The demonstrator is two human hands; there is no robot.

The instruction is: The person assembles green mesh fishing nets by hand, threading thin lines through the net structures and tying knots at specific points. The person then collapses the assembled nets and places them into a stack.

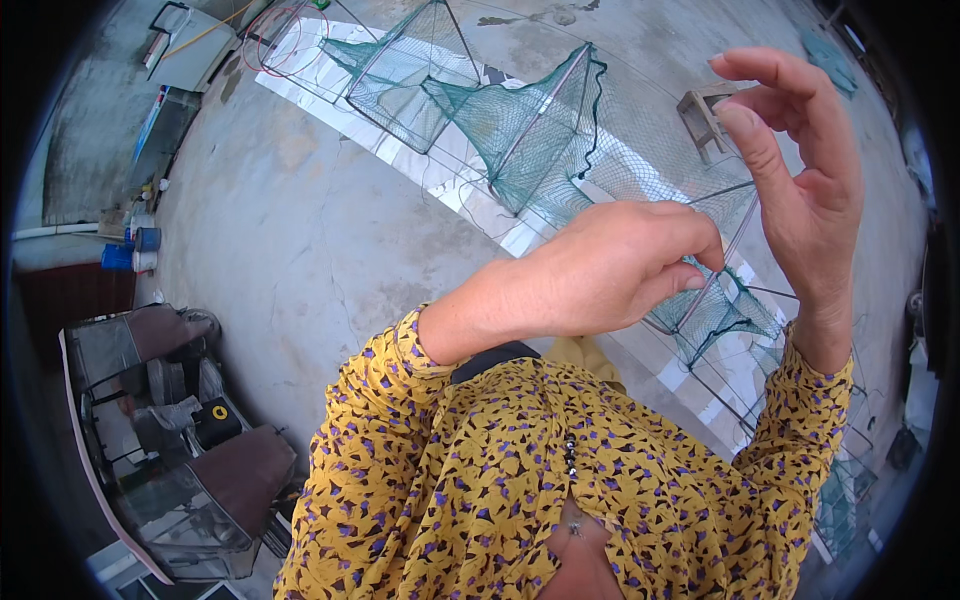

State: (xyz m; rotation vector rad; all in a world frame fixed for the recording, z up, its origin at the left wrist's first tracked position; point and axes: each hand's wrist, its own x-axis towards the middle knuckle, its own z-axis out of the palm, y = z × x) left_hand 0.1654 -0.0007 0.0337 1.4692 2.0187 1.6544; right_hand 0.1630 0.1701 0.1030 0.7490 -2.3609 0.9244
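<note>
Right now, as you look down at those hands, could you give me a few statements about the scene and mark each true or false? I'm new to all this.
1. The right hand is raised, with its thumb and fingertips apart. True.
2. The netting is bright red. False: it is green.
3. The left hand is spread flat with every finger straight. False: its fingers are bent, and its fingertips appear at or close to a thin rod.
4. The sleeves are yellow with a dark and purple pattern. True.
5. The blue bucket is at the right edge of the picture. False: it is at the left.
</note>
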